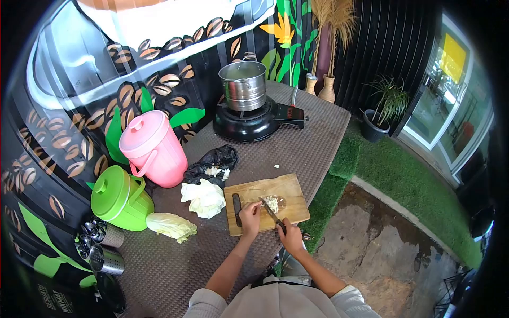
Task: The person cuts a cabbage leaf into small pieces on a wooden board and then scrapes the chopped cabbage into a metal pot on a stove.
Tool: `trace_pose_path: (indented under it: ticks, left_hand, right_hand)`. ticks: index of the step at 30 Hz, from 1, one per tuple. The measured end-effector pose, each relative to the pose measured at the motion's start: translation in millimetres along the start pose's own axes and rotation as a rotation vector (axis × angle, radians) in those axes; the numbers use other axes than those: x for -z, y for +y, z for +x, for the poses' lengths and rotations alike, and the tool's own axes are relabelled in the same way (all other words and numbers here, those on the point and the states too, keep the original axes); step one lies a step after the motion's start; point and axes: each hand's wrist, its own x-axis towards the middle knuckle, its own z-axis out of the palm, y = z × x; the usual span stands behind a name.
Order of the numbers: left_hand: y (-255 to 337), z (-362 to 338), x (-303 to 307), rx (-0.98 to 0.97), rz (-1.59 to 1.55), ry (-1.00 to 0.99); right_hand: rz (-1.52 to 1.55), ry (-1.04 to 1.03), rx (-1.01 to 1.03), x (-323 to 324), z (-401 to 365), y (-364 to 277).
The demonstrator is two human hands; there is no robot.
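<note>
A wooden cutting board (291, 185) lies near the table's right edge. On it is a small pile of shredded pale cabbage (273, 202). My right hand (291, 237) is closed round the black handle of a knife (272, 214), whose blade points up and left beside the shreds. My left hand (249, 217) rests over the board's left part, near the blade tip, with its fingers together; whether it holds anything is too small to tell. Left of the board lie a loose cabbage leaf bunch (203, 199) and a cabbage piece (171, 227).
A steel pot (243, 87) stands on a black portable stove (244, 125) at the back. A black plastic bag (217, 161), a pink jug (155, 151), a green jug (121, 199) and metal utensil holders (106, 259) line the left side. The table's edge (331, 151) runs along the right.
</note>
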Motion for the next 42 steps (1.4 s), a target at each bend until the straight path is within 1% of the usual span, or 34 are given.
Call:
trace_pose_path:
  ticks: [1, 3, 4, 6, 7, 9, 12, 16, 18, 20, 21, 22, 23, 24, 26, 28, 29, 30, 32, 33, 35, 36, 37, 39, 40, 42]
  left_hand:
    - [-3.0, -1.2, -0.6, 0.000, -0.003, 0.002]
    - [-9.1, -4.7, 1.3, -0.138, 0.151, -0.029]
    - [-11.1, -5.4, 2.8, -0.135, 0.153, -0.029]
    - [-14.1, -7.0, 8.4, -0.254, 0.273, -0.082]
    - [-14.5, -6.3, 11.5, -0.254, 0.277, -0.083]
    - [-16.8, -3.3, 15.9, -0.256, 0.244, -0.202]
    - [-19.7, 8.0, 15.2, -0.259, 0.166, -0.223]
    - [-14.9, 14.0, 17.9, -0.268, 0.195, -0.202]
    - [-19.8, 14.3, 16.6, -0.212, 0.201, -0.211]
    - [-20.6, 11.7, 14.6, -0.177, 0.167, -0.204]
    - [-20.9, 10.9, 13.3, -0.147, 0.134, -0.198]
    - [-21.0, 9.7, 11.4, -0.145, 0.134, -0.196]
    - [-20.8, 8.2, 8.7, -0.163, 0.154, -0.145]
    - [-20.0, 7.3, 6.7, -0.183, 0.171, -0.095]
    - [-19.2, 5.8, 5.4, -0.194, 0.180, -0.083]
    - [-18.8, 5.5, 4.7, -0.205, 0.191, -0.068]
    - [-18.9, 5.3, 4.9, -0.265, 0.233, -0.063]
    - [-19.5, 5.0, 5.4, -0.322, 0.277, -0.057]
    - [-16.0, 4.3, 8.2, -0.330, 0.292, -0.062]
    - [-15.8, 4.1, 8.4, -0.341, 0.307, -0.071]
    - [-14.9, 2.4, 9.0, -0.307, 0.271, -0.066]
    - [-16.8, 2.7, 8.0, -0.275, 0.236, -0.062]
    - [-19.4, 4.9, 6.4, -0.276, 0.235, -0.061]
    - [-24.5, 6.0, 6.1, -0.207, 0.138, -0.041]
    - [-26.5, 5.5, 7.2, -0.206, 0.139, -0.046]
    - [-28.9, 9.3, 8.9, -0.115, 0.011, -0.075]
  right_hand:
    - [-0.043, -0.004, -0.009, -0.6, -0.6, -0.6]
    - [-0.086, -0.011, -0.017, 0.7, 1.6, -0.4]
    - [-0.088, -0.015, -0.034, 1.6, 3.5, -0.4]
    - [-0.084, -0.023, -0.052, 1.2, 3.5, -0.6]
    - [-0.068, -0.023, -0.042, 1.0, 3.9, -0.6]
    - [-0.048, -0.018, -0.032, -1.1, 5.1, -0.8]
    - [-0.079, -0.006, 0.025, -4.8, 3.7, -2.8]
    - [-0.185, -0.016, 0.040, -6.6, 4.8, -7.4]
    - [-0.217, -0.025, 0.037, -5.8, 7.2, -10.4]
    - [-0.279, -0.145, 0.001, -1.6, 11.2, -16.8]
    - [-0.279, -0.147, 0.003, -2.8, 14.8, -17.8]
    - [-0.329, -0.208, -0.015, -4.3, 18.7, -18.5]
    - [-0.380, -0.267, -0.035, -4.9, 22.3, -19.1]
    - [-0.381, -0.266, -0.037, -3.1, 27.2, -22.5]
    - [-0.428, -0.346, 0.000, 1.8, 37.1, -29.3]
    - [-0.430, -0.366, 0.002, 6.4, 42.2, -34.4]
    - [-0.429, -0.389, 0.007, 6.8, 43.5, -36.0]
    - [-0.431, -0.392, 0.010, 3.0, 40.3, -32.0]
    - [-0.485, -0.259, 0.109, -8.3, 25.9, -18.6]
    - [-0.487, -0.261, 0.112, -11.3, 19.9, -19.3]
    - [-0.402, -0.296, -0.106, -18.9, 11.2, -21.4]
    - [-0.403, -0.294, -0.105, -16.6, 13.2, -25.7]
    - [-0.387, -0.331, -0.134, -13.8, 16.1, -29.1]
    - [-0.367, -0.373, -0.170, -7.5, 21.9, -33.5]
    - [-0.340, -0.405, -0.138, -1.7, 27.4, -33.3]
    - [-0.314, -0.434, -0.103, 0.0, 29.1, -32.4]
